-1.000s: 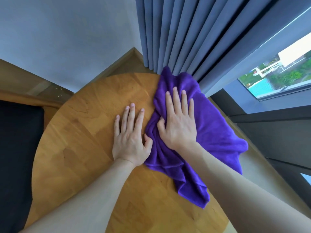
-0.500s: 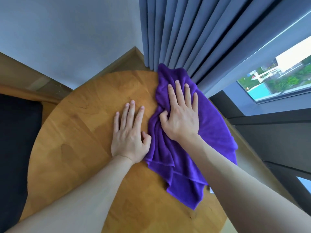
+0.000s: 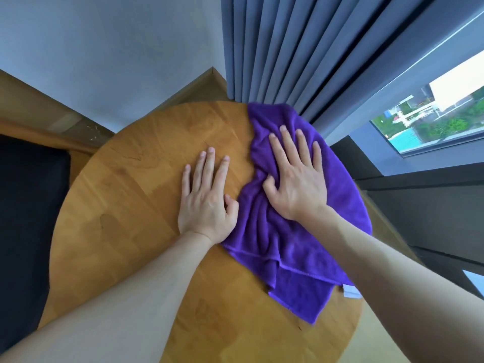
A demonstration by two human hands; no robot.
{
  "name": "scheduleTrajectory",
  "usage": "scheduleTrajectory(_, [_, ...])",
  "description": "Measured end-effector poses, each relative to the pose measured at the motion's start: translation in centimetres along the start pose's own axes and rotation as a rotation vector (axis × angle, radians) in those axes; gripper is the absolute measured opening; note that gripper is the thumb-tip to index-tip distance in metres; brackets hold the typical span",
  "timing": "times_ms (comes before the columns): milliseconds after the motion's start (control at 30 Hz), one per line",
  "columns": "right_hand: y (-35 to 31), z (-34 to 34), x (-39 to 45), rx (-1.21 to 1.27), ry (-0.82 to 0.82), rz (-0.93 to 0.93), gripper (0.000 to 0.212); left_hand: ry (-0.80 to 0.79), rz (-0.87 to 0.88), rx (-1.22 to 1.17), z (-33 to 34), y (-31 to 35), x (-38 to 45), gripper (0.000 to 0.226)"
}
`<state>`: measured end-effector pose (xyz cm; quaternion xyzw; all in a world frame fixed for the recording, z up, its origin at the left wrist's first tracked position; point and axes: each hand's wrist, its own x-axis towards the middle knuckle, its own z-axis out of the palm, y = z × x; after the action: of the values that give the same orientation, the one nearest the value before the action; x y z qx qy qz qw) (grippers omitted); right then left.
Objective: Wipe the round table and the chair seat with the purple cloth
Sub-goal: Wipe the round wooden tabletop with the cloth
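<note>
Worktop (image 3: 136, 205): round, warm-toned wood, visible grain and plank seams, smooth with a soft sheen. Purple cloth (image 3: 296, 247): plush, matt microfibre, stitched hem, rumpled, at the right edge. Curtain (image 3: 293, 48): grey-blue woven fabric, matt, pleated.

Right hand (image 3: 298, 184) flat on purple cloth (image 3: 285, 247), left hand (image 3: 207, 203) flat on round wooden bench (image 3: 131, 210) just beside; curtain (image 3: 282, 48) behind.

Rumpled purple cloth (image 3: 296, 239) on round wooden table (image 3: 136, 205); right side.

Two hands (image 3: 207, 203), one cloth (image 3: 288, 247) (purple), one table (image 3: 131, 205)
</note>
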<state>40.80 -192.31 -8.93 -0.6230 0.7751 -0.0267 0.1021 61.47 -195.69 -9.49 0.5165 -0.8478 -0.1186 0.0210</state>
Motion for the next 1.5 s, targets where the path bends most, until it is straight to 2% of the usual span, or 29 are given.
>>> scheduleTrajectory(67, [-2.1, 0.2, 0.8, 0.029, 0.004, 0.103, 0.081, -0.008, 0.001, 0.01, 0.0, 0.1, 0.0, 0.08])
scheduleTrajectory(133, [-3.3, 0.5, 0.6, 0.04, -0.004, 0.117, 0.08, -0.014, 0.003, 0.019, 0.0, 0.1, 0.0, 0.08])
scheduleTrajectory(267, [-3.7, 0.7, -2.7, 0.039, -0.062, -0.082, 0.078, -0.001, 0.017, -0.018, -0.2, 0.1, -0.2, 0.079])
scheduleTrajectory(400, [-0.2, 0.6, -4.7, -0.015, -0.109, -0.383, 0.083, 0.007, 0.014, -0.022, -0.3, 0.2, 0.0, 0.072])
scheduleTrajectory(433, [0.9, 0.4, -4.4, -0.027, -0.106, -0.403, 0.085, 0.006, 0.01, -0.022, -0.3, 0.2, 0.0, 0.072])
scheduleTrajectory(467, [1.6, 0.3, -3.8, -0.031, -0.095, -0.366, 0.087, 0.004, 0.005, -0.022, -0.3, 0.2, 0.1, 0.074])
scheduleTrajectory(600, [-0.5, 0.3, -0.4, 0.014, -0.011, 0.01, 0.086, 0.013, 0.007, -0.026, -0.1, 0.1, 0.0, 0.078])
scheduleTrajectory(700, [-2.9, 0.8, 0.9, 0.013, -0.012, 0.076, 0.084, 0.018, 0.008, -0.015, 0.0, 0.0, 0.1, 0.078])
scheduleTrajectory(800, [-2.9, 0.6, -0.3, 0.003, -0.054, -0.044, 0.081, 0.013, 0.014, -0.012, 0.0, 0.2, 0.1, 0.077])
scheduleTrajectory(933, [-1.5, 0.5, -4.6, -0.026, -0.129, -0.344, 0.082, 0.008, 0.015, -0.004, -0.2, 0.2, -0.1, 0.071])
scheduleTrajectory(1033, [1.2, 0.3, -5.4, -0.044, -0.147, -0.442, 0.085, 0.008, 0.015, -0.001, -0.1, 0.3, 0.0, 0.069])
scheduleTrajectory(1133, [1.8, -0.2, -3.2, -0.021, -0.101, -0.295, 0.086, 0.004, 0.011, -0.001, -0.1, 0.1, 0.1, 0.076])
scheduleTrajectory(1233, [-1.4, -0.2, -0.4, 0.03, -0.049, -0.037, 0.084, 0.02, 0.01, -0.003, 0.0, -0.1, 0.0, 0.08])
scheduleTrajectory(1300, [-3.4, 0.1, 0.1, 0.046, -0.039, 0.041, 0.083, 0.028, 0.009, -0.008, 0.1, 0.0, -0.1, 0.079])
scheduleTrajectory(1367, [-3.9, 0.5, -0.6, 0.054, -0.063, -0.011, 0.081, 0.025, 0.014, 0.004, 0.1, 0.1, -0.2, 0.077])
scheduleTrajectory(1500, [-1.6, 0.2, -3.2, -0.002, -0.139, -0.331, 0.081, 0.024, 0.018, 0.007, 0.0, 0.1, -0.2, 0.07])
